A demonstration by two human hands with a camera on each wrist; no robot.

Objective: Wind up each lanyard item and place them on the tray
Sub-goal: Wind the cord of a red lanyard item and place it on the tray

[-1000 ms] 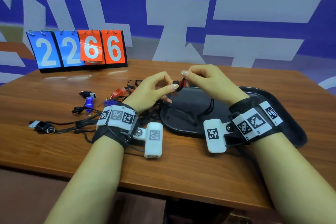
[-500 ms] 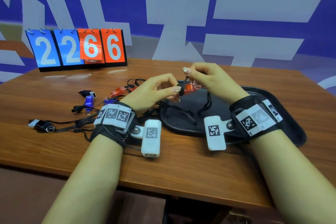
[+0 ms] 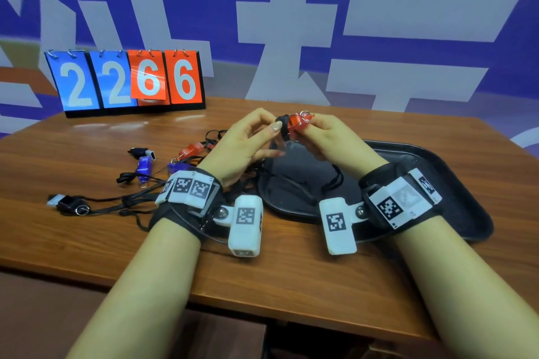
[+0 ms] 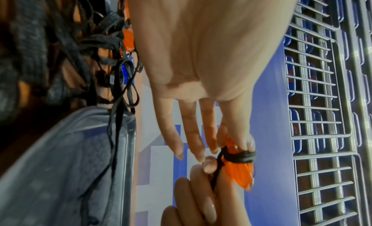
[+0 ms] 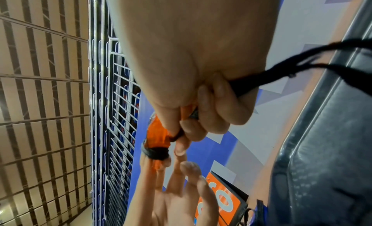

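Both hands hold a red whistle in the air over the left end of the black tray. Several turns of its black cord are wound round the whistle. My left hand pinches the wound end between thumb and forefinger, its other fingers straight. My right hand curls round the other end of the whistle and grips the loose cord. The rest of the cord hangs down onto the tray.
Left of the tray lie unwound lanyard items in tangled black cords: a red whistle, two blue ones, a black one, a black-and-white one. A flip scoreboard stands at the back left.
Both hands have lifted the red whistle a little. The wound band of black cord now shows at its left end, under my left thumb and forefinger.
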